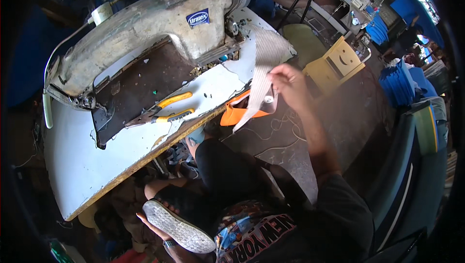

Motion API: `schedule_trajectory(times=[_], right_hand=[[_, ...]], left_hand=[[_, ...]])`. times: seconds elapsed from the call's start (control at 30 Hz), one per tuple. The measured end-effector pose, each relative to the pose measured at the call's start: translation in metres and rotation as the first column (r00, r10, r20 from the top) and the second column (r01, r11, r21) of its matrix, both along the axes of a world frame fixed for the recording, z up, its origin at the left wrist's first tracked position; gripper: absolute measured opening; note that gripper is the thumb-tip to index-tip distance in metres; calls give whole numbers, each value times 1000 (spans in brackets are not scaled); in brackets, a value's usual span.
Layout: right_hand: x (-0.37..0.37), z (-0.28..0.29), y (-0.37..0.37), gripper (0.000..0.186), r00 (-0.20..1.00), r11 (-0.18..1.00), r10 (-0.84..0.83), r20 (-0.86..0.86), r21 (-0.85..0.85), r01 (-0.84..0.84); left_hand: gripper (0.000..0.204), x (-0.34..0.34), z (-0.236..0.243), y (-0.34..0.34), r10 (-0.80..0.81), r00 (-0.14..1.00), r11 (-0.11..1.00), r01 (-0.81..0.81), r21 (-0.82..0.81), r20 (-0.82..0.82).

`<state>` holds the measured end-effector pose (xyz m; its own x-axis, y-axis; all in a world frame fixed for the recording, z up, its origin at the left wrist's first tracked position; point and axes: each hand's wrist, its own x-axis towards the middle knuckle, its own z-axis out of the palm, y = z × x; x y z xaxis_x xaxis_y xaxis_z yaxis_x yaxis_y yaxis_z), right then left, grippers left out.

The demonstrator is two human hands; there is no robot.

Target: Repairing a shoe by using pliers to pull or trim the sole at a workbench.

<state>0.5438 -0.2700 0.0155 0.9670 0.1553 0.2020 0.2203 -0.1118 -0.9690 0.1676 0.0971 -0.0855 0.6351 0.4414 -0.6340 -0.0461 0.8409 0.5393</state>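
Left: chipped white tabletop (72, 166). Upper left: sewing machine (131, 28), blue lettered label (197, 18). Lower left: left hand (158, 228) against shoe sole (181, 229), finger closure cannot be told. Lower centre: lettered shirt (264, 231). Centre: right hand (289, 86), fingertips pinching ribbed cloth (264, 52) over tabletop edge. Right: stained floor (358, 113).

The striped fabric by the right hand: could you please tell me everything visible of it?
The striped fabric is pale grey-beige, finely lined, and looks like woven cloth. Its broad upper end lies on the white table beside the sewing machine; from there it drapes past the edge, narrowing to a point in front of the orange item. The right hand appears to pinch its right edge.
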Motion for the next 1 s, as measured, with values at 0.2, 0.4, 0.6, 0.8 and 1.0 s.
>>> schedule_trajectory(times=[0.2,0.4,0.6,0.8,1.0], right_hand=[[64,115,-22,38,897,994,-94,431,-15,111],[127,198,-21,13,412,853,-132,902,-109,511],[129,130,2,6,496,885,73,865,-285,368],[74,36,7,10,730,703,389,562,-694,159],[41,43,2,9,816,723,224,534,-652,229]], left_hand=[[95,1,7,-1,-46,999,997,45,60,23],[91,18,29,-16,49,999,992,-51,114,23],[83,6,15,-8,126,992,980,-120,162,-26],[94,0,14,-5,77,997,986,-75,147,-3],[96,-2,27,-6,128,990,973,-114,199,-63]])
